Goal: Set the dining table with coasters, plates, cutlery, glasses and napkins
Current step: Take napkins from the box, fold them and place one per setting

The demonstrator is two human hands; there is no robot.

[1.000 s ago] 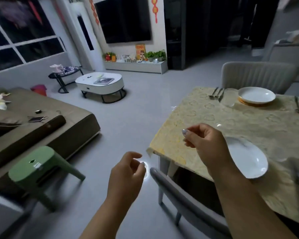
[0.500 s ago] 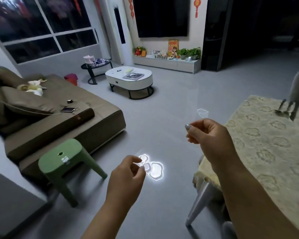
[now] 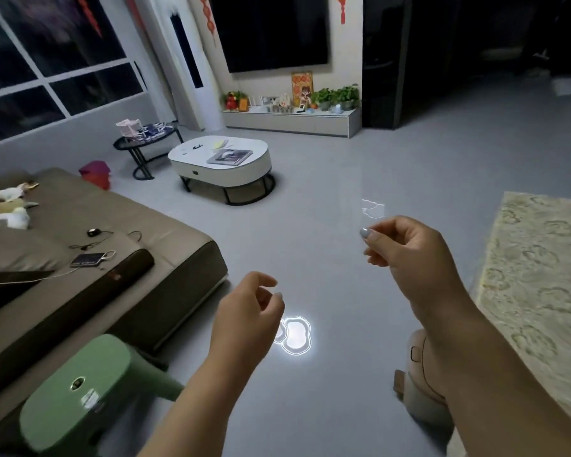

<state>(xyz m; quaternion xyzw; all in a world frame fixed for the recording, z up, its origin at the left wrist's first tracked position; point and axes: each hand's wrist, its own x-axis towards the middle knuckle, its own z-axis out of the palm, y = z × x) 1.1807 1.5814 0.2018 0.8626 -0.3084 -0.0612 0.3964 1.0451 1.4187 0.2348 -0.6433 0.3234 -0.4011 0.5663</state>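
A person stands with both arms raised over a grey living-room floor, the dining table and its patterned yellow cloth showing only as a strip at the right edge of the view. The left hand hangs with fingers loosely curled and carries nothing. The right hand, nearer the table, is likewise loosely curled, thumb and forefinger drawn close together, with nothing visible between them.

No coasters, plates, cutlery, glasses or napkins appear on the stretch of table that shows; where they are cannot be told from here. Away from the table stand a white coffee table, a brown sofa and a green plastic stool.

Judged from the task alone, the tableware will want varied handling. Plates are stiff, breakable and fairly heavy, best taken at the rim with thumb on top. Glasses are smooth and fragile, best gripped round the lower wall. Cutlery is rigid and can be lifted by the handles. Napkins are soft and light, and a pinch at a folded edge should do. Coasters are flat and may need an edge lifted first.
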